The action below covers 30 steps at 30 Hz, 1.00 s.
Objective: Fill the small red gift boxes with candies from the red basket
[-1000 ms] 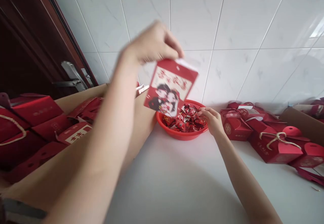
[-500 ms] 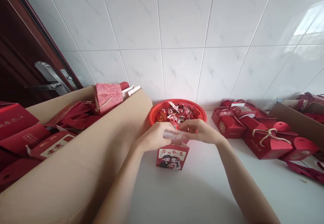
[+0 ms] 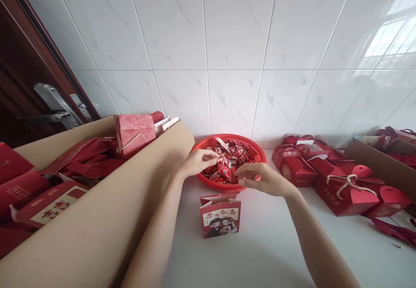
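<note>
My left hand (image 3: 199, 163) reaches over the left rim of the round red plastic basket (image 3: 229, 188), fingertips at the small, glossy red wrapped sweets (image 3: 227, 166); my right hand (image 3: 264, 180) curls loosely over the right rim. I can't tell whether either grips a sweet. The open-topped red paper box with a printed couple (image 3: 221, 218) stands upright on the white desk (image 3: 260, 244), just on the basket's near side. I should pinch lightly and keep my wrists clear of its raised flaps.

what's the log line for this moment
left hand: at packets in red basket; right hand: at its rim; printed box: upright, open-topped, in front of basket
</note>
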{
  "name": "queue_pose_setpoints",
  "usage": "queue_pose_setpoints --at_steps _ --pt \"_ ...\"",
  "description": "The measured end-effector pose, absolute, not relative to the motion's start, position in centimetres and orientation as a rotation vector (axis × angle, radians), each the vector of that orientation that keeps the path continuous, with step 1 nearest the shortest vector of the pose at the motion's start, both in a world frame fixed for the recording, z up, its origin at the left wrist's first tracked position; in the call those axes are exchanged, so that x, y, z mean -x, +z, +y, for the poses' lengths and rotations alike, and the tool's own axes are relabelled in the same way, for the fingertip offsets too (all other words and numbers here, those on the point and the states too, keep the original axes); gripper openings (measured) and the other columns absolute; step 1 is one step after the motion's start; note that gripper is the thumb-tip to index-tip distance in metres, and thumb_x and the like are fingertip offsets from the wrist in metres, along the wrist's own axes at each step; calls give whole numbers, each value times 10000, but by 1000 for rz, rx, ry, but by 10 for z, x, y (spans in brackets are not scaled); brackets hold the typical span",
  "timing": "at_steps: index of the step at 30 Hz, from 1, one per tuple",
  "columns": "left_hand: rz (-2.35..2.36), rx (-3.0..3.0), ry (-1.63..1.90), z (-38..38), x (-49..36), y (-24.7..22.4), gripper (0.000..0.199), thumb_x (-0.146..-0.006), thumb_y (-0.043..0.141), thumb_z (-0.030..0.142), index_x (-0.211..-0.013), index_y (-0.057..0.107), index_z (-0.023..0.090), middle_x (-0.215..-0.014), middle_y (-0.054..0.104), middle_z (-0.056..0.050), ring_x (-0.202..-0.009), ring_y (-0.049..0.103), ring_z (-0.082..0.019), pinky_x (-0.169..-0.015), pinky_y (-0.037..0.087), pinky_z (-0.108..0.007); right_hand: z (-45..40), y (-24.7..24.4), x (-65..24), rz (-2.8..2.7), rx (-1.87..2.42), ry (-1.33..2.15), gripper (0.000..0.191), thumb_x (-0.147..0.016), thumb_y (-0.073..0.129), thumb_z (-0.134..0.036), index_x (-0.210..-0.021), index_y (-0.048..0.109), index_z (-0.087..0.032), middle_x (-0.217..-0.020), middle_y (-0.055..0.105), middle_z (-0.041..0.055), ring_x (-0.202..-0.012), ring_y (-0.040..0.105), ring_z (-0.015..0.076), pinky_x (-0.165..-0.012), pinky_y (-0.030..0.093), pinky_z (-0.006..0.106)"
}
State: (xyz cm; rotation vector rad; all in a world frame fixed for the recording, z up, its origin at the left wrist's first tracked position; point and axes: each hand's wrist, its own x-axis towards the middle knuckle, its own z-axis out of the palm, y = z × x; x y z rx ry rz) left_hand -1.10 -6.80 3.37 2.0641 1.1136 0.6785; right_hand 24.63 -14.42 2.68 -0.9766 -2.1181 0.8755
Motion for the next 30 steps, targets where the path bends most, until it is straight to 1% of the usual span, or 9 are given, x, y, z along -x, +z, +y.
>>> queue_pose_setpoints --at_steps 2,4,6,9,13,18,22,27,30 --pt "1382 -2136 511 -49 -4 26 331 -873 565 466 -950 723 185 -945 752 -87 -893 687 -263 -803 514 -350 -142 28 -253 -2029 985 877 282 -884 661 -439 -1005 734 -195 -903 745 65 -759 673 187 -677 542 304" --pt "1542 -2217 300 -36 -21 18 351 -882 538 490 -917 706 183 -965 754 -116 -908 692 -300 -770 504 -359 -137 26 -259 -1917 988 898 288 -875 668 -457 -977 733 -196 -903 750 71 -780 693 204 -697 559 323" --pt "1579 -2292 173 -30 -38 11 315 -824 624 458 -953 693 180 -1084 744 -151 -1000 682 -339 -779 503 -359 -132 22 -264 -1813 996 918 302 -859 680 -475 -965 730 -197 -905 753 74 -814 708 223 -728 574 346" --pt "1540 -2334 133 -28 -53 1 339 -739 717 342 -1029 683 170 -1109 743 -165 -1019 684 -353 -782 508 -360 -124 14 -269 -1722 1027 907 317 -834 697 -490 -947 729 -195 -912 754 80 -843 715 238 -745 576 360" --pt "1506 -2297 273 -27 -49 -6 346 -761 709 287 -1096 706 206 -1130 752 -100 -1067 680 -290 -856 504 -328 -113 3 -270 -1657 1062 876 323 -824 686 -494 -927 724 -190 -884 749 78 -795 703 228 -711 570 357" --pt "1229 -2074 565 -27 -39 -9 428 -676 822 417 -1037 767 193 -1064 778 -76 -1033 691 -283 -899 519 -337 -101 -14 -258 -1593 1171 763 276 -799 698 -436 -938 697 -197 -997 744 88 -843 689 224 -754 569 370" --pt "980 -1979 785 -32 -46 -6 402 -686 817 480 -954 783 183 -1086 774 -87 -1079 674 -296 -990 492 -386 -96 -26 -246 -1536 1236 777 422 -799 707 -482 -1109 641 -203 -1028 730 98 -931 697 244 -792 570 384" --pt "812 -1876 856 -29 -55 -2 330 -727 782 425 -935 779 169 -1015 772 -84 -1047 685 -280 -969 516 -406 -94 -28 -243 -1446 1299 841 544 -818 703 -492 -1271 563 -225 -1182 698 129 -1152 654 274 -889 553 407" --pt "809 -1880 826 -25 -55 -2 295 -735 779 367 -955 777 170 -1029 766 -82 -1050 683 -272 -972 520 -405 -95 -25 -243 -1476 1253 859 470 -834 677 -492 -1205 597 -215 -1113 724 112 -1098 675 264 -867 552 390"
